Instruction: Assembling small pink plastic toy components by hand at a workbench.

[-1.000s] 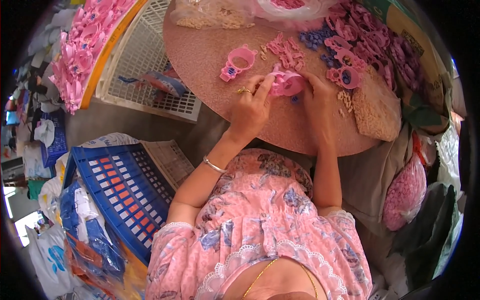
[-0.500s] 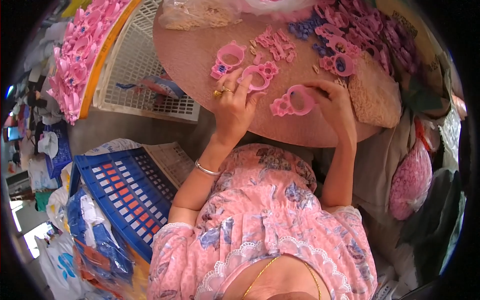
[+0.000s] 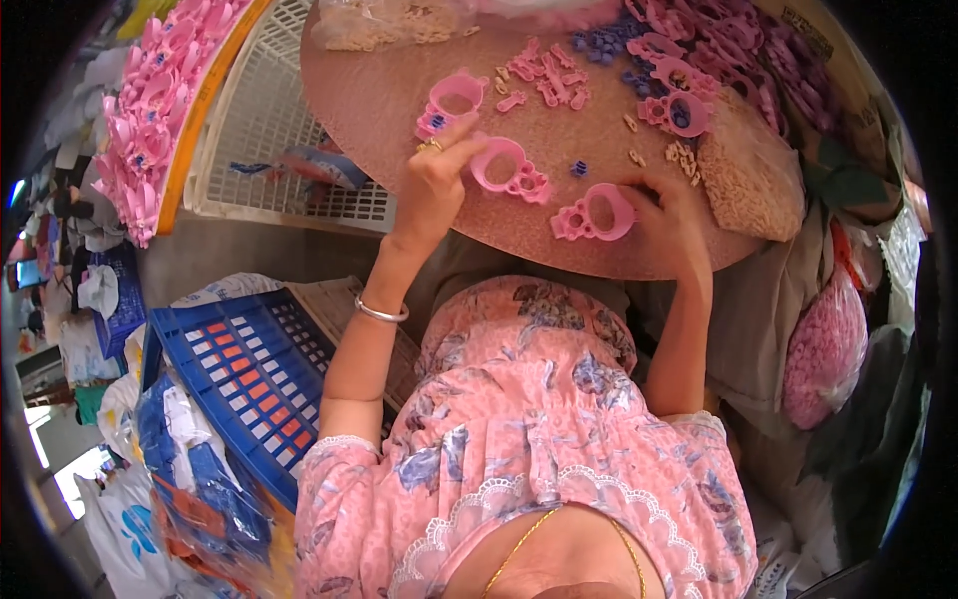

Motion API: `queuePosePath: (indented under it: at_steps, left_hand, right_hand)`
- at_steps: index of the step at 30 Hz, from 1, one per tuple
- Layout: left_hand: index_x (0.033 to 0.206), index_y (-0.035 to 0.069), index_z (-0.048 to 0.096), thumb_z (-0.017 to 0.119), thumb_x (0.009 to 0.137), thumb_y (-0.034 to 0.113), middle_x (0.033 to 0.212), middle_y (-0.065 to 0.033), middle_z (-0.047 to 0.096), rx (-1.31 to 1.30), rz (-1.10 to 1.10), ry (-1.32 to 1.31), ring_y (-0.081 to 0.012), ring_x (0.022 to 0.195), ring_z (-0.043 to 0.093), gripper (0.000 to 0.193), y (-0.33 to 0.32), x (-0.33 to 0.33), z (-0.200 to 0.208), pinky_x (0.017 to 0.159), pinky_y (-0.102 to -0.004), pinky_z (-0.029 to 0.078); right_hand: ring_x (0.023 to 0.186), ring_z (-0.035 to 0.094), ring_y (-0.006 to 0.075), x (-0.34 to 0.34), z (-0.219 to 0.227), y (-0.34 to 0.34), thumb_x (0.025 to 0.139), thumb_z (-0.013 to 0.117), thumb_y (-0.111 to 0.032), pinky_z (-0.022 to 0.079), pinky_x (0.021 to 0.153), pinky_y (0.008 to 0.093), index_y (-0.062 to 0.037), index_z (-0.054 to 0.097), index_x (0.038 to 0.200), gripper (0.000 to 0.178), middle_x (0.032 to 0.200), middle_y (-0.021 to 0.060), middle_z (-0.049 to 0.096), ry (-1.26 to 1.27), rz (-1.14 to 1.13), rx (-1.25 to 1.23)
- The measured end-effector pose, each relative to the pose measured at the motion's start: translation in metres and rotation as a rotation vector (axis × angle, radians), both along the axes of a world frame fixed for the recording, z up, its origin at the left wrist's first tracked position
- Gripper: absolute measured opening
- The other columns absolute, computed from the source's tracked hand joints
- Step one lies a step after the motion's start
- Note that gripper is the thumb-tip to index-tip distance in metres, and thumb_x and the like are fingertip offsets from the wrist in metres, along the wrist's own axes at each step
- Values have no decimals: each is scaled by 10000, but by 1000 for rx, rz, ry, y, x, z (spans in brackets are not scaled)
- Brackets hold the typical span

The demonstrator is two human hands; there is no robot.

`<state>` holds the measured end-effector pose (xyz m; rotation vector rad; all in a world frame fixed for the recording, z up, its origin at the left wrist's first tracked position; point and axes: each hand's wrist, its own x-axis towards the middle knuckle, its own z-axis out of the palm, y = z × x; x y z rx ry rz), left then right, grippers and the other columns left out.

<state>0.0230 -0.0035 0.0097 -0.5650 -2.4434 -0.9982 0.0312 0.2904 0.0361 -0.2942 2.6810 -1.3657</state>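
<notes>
My left hand [image 3: 431, 185] is closed, its fingertips pinching the left rim of a pink plastic ring piece [image 3: 483, 178] with a knobbly end pointing to the lower right. Just beyond those fingers lies another pink ring piece [image 3: 455, 92] with a small blue part on it. Near the table's front edge my right hand [image 3: 671, 212] grips the right rim of a third pink ring piece [image 3: 625, 212], whose knobbly end points left; the thumb is partly hidden. A small blue part [image 3: 579, 169] lies on the table between the hands.
Small pink parts [image 3: 549, 75] and blue parts [image 3: 604, 45] lie farther back on the round table [image 3: 389, 110]. A heap of pink pieces [image 3: 714, 50] and a bag of beige parts [image 3: 748, 180] stand right. White crate [image 3: 289, 195] and blue basket [image 3: 235, 374] are left.
My left hand has drawn left, and its pink ring piece has swung so the knobbly end points lower right. My right hand's piece has shifted slightly right. The small blue part now shows between them.
</notes>
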Motion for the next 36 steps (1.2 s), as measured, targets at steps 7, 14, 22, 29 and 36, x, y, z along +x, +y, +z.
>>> queuePosePath:
  at_steps: [7, 14, 22, 29, 36]
  left_hand:
    - [1012, 76, 695, 635, 794, 28, 1057, -131, 652, -247, 236, 128, -317, 1002, 600, 231, 55, 28, 19, 865, -403, 489]
    - [996, 74, 694, 687, 788, 64, 1045, -105, 633, -272, 149, 92, -291, 1016, 580, 208, 39, 21, -2, 870, -408, 471]
    - [1071, 61, 685, 752, 773, 202, 1108, -77, 635, -224, 113, 214, -278, 1038, 567, 337, 31, 29, -2, 932, -418, 432]
    - [1115, 66, 573, 800, 759, 419, 1077, -80, 627, -167, -4, 104, -285, 1067, 542, 551, 55, 70, -13, 960, -430, 362]
    - [1069, 53, 546, 800, 757, 309, 960, -103, 612, -190, 342, 50, -290, 930, 555, 477, 67, 57, -16, 887, -436, 369]
  right_hand:
    - [738, 596, 85, -2, -4, 14, 912, 640, -113, 476, 669, 243, 39, 691, 992, 179, 831, 43, 682, -55, -229, -37]
    - [696, 589, 77, 0, -5, 13, 898, 672, -138, 462, 631, 233, 36, 703, 954, 185, 771, 31, 674, -146, -305, -46]
    - [734, 624, 110, 2, 8, -12, 864, 641, -44, 491, 669, 263, 46, 699, 970, 150, 789, 62, 691, -105, -94, -99]
    - [882, 678, 256, -37, 12, -44, 758, 611, 59, 513, 780, 327, 27, 687, 1019, 274, 906, 174, 692, 53, 316, -22]
    - [1057, 621, 324, -44, 6, -37, 705, 529, 159, 488, 874, 351, 26, 671, 1070, 414, 1054, 191, 668, 273, 126, 153]
